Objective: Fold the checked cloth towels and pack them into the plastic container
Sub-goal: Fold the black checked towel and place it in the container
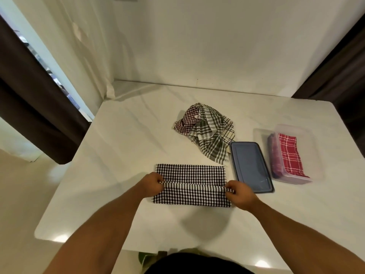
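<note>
A black-and-white checked towel [190, 175] lies flat on the white table [122, 155] in front of me. My left hand [153, 184] pinches the towel's folded edge at its left side, and my right hand [240, 193] pinches the same edge at its right side. The edge is stretched between them across the towel's middle. A heap of unfolded checked towels [207, 133] lies farther back. At the right stands the clear plastic container [316, 153] with a folded red checked towel [291, 153] and a darker folded one [275, 155] inside.
The container's blue-grey lid [250, 166] lies flat between the towel and the container. White walls close the table at the back. Dark curtains hang at the far left and far right. The table's front edge is near my body.
</note>
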